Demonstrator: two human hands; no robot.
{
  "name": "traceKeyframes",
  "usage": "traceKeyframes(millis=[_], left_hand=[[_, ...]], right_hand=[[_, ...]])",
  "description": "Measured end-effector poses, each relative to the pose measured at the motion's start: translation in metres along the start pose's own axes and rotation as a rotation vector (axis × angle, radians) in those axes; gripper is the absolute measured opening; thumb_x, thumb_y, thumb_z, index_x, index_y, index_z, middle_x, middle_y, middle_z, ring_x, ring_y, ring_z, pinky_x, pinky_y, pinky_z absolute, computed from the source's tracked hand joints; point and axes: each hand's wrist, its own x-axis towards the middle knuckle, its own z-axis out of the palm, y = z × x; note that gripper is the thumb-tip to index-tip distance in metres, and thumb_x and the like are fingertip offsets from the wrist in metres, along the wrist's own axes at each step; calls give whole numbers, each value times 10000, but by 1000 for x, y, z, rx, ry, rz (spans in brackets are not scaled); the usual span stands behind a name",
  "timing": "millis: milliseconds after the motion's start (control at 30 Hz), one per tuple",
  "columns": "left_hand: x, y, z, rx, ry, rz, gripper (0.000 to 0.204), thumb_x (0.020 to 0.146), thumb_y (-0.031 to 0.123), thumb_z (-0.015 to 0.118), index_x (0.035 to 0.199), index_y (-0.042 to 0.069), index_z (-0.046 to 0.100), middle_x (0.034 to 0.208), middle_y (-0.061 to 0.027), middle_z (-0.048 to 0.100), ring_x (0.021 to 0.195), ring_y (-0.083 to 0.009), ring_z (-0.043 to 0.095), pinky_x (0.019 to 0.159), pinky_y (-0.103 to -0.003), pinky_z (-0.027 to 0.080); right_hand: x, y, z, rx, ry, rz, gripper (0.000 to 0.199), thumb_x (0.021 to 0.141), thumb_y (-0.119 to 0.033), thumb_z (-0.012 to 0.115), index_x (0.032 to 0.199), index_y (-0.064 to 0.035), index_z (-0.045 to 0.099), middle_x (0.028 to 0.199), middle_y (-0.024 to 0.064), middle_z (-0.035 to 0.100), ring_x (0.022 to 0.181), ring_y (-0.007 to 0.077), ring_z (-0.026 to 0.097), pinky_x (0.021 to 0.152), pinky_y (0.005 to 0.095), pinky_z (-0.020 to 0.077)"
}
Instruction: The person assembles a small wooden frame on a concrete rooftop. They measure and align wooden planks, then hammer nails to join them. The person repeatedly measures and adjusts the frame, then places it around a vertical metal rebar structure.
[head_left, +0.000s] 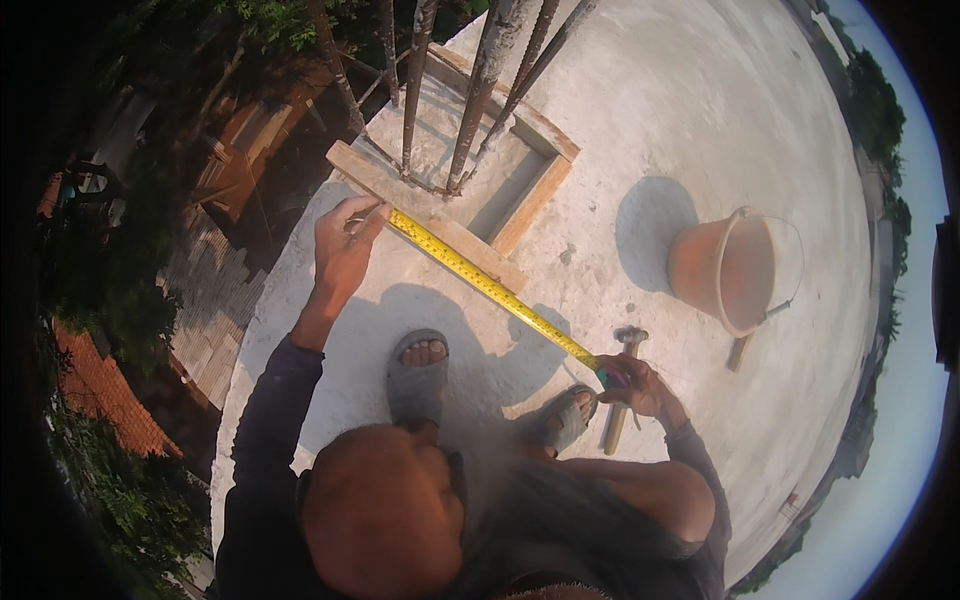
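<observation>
A yellow tape measure [490,287] is pulled out at a slant between my two hands. My left hand [345,240] pinches its far end beside the left corner of a wooden frame [430,217]. Lower right, my right hand [640,388] is wrapped round the dark tape case. The blade runs along the near side of the frame; whether it touches the wood I cannot tell. Several rusty steel bars [474,110] rise out of the frame. Just beyond my right hand a hammer [614,425] lies on the concrete, partly hidden by that hand.
An orange bucket [715,270] with a wire handle stands on the concrete slab [690,110] to the right, a small wood piece [738,353] by it. The slab's edge drops off at left, above lower tiled roofs [110,390] and trees. My sandalled feet [418,378] are near the frame.
</observation>
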Motion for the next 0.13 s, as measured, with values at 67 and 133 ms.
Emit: traceKeyframes(millis=[67, 133], left_hand=[[-12, 8, 21, -69, -46, -62, 360, 973, 245, 734, 1191, -41, 713, 1086, -109, 732, 970, -162, 651, 884, -302, 507], [-15, 12, 36, -62, 6, -67, 408, 963, 291, 769, 1228, -13, 705, 1117, -128, 729, 961, -191, 668, 879, -326, 528]], right_hand=[[-9, 24, 2, 152, -53, 131, 619, 829, -291, 866, 1388, -141, 646, 1242, 103, 658, 1141, 260, 615, 990, 423, 499], [-19, 55, 6, 379, -52, 140, 606, 861, -277, 845, 1416, -154, 636, 1299, 114, 659, 1217, 265, 596, 1102, 435, 468]])
